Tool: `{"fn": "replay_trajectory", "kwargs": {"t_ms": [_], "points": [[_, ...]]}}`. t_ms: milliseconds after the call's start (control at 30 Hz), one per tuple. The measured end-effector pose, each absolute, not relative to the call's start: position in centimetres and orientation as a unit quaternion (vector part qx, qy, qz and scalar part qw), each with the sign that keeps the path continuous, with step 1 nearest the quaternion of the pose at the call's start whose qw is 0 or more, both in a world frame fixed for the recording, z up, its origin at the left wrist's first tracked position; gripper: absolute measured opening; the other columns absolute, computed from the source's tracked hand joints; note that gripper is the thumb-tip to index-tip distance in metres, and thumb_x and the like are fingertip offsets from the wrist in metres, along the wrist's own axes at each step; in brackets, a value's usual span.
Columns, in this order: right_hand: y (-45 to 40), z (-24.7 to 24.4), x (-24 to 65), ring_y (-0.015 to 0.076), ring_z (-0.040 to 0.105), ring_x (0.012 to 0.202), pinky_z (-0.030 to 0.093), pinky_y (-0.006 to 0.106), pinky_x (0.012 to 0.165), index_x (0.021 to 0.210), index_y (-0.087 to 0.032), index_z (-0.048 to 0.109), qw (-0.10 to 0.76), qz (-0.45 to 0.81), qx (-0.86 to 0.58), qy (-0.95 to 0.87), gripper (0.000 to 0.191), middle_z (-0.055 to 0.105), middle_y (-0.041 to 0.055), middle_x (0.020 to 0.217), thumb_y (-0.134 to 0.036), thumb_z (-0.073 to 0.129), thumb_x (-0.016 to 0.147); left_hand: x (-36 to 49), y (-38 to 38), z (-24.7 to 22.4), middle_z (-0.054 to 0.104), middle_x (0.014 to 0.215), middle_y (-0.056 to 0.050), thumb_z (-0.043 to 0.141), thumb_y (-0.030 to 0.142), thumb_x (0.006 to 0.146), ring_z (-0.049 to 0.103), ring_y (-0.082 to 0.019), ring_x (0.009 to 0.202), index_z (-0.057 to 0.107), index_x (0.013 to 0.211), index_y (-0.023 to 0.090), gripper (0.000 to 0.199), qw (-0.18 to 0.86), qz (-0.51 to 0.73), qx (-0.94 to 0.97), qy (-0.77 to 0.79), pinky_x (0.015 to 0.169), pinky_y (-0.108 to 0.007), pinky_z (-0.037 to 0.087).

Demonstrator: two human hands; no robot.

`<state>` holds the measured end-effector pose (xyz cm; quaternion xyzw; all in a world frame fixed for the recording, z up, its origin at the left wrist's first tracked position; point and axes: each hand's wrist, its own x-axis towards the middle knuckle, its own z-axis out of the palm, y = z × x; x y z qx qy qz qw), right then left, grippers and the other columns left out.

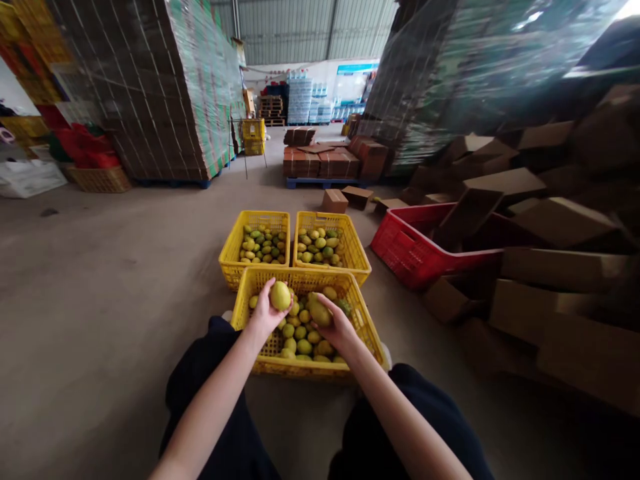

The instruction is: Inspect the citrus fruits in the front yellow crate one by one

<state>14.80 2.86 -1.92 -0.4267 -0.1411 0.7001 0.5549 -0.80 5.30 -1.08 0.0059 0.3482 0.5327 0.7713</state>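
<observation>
My left hand (267, 310) is wrapped round a smooth yellow mango (281, 295), raised over the left part of the near yellow crate (320, 368). Closed on a longer, duller yellow-green mango (321, 312), my right hand (338, 327) is over the right half of the same crate. Below both hands lie many loose yellow and green mangoes (304, 346). Some of them are hidden by my hands and forearms. Just beyond stand two more yellow crates, the left one (233, 263) and the right one (357, 257), both holding yellow and green mangoes.
A red crate (400, 250) with cardboard in it stands at the right, against a heap of open cardboard boxes (565, 300). Wrapped pallet stacks rise at the left (150, 87) and right (440, 80). Farther back, flattened cartons (325, 163) lie on a blue pallet (320, 182).
</observation>
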Motion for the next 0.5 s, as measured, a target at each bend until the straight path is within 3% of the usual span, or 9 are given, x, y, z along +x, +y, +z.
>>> {"fn": "replay_trajectory", "kwargs": {"t_ms": [133,333,500], "points": [[2.6,-1.0,14.7,0.0165,0.060,0.046,0.041,0.023,0.034,0.072,-0.016,0.061,0.532,0.723,-0.425,-0.112,0.014,0.066,0.0032,0.058,-0.030,0.064,0.072,-0.1,4.7,-0.9,0.062,0.067,-0.006,0.056,0.029,0.083,0.060,-0.012,0.055,0.059,0.081,0.011,0.018,0.776,0.511,0.033,0.369,0.047,-0.019,0.051],[1.7,-0.1,14.3,0.0174,0.058,0.044,0.039,0.024,0.034,0.069,-0.017,0.060,0.485,0.774,-0.405,-0.026,0.027,0.064,0.0066,0.055,-0.036,0.045,0.080,0.1,3.0,-1.1,0.066,0.073,-0.009,0.041,0.029,0.091,0.063,-0.015,0.058,0.062,0.084,0.009,0.029,0.820,0.435,0.066,0.366,0.049,-0.024,0.054],[1.8,0.5,13.5,0.0159,0.059,0.049,0.045,0.024,0.039,0.075,-0.017,0.062,0.515,0.757,-0.398,-0.062,0.014,0.066,0.0024,0.059,-0.031,0.058,0.076,-0.4,2.9,-0.5,0.063,0.067,-0.006,0.055,0.033,0.085,0.061,-0.012,0.057,0.060,0.083,0.009,0.025,0.780,0.490,0.033,0.388,0.048,-0.018,0.052]]}}
